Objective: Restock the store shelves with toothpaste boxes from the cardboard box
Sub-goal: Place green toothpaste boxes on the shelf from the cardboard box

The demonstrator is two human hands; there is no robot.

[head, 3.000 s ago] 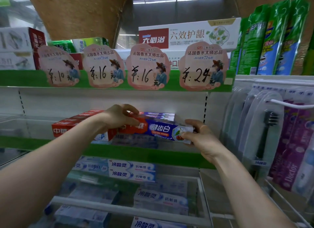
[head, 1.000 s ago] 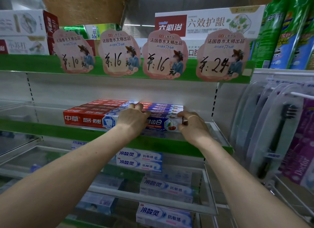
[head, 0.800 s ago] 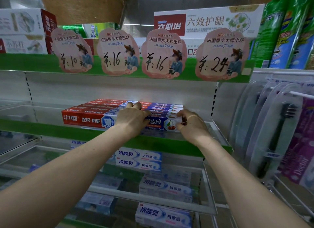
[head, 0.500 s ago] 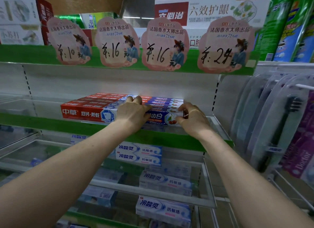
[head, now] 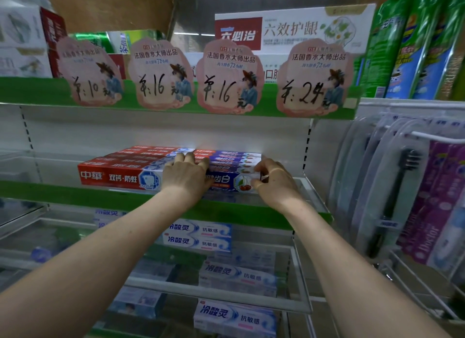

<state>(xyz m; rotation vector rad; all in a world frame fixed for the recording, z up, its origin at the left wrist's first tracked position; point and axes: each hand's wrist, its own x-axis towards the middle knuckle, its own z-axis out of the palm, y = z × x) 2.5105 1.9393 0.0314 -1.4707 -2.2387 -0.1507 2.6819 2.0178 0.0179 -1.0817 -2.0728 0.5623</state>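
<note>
Head view | blue box (head: pixel 232 180) at shelf (head: pixel 226 212) front, touching red box (head: pixel 118 176) | your left hand (head: pixel 187 176) lies flat on its top, right hand (head: pixel 273 180) pinches its end | press it flush and square (gently, card dents).

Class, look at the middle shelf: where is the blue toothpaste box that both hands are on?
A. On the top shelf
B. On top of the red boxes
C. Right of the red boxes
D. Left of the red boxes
C: the blue toothpaste box, with the left hand and right hand on it, sits right of the red boxes.
</note>
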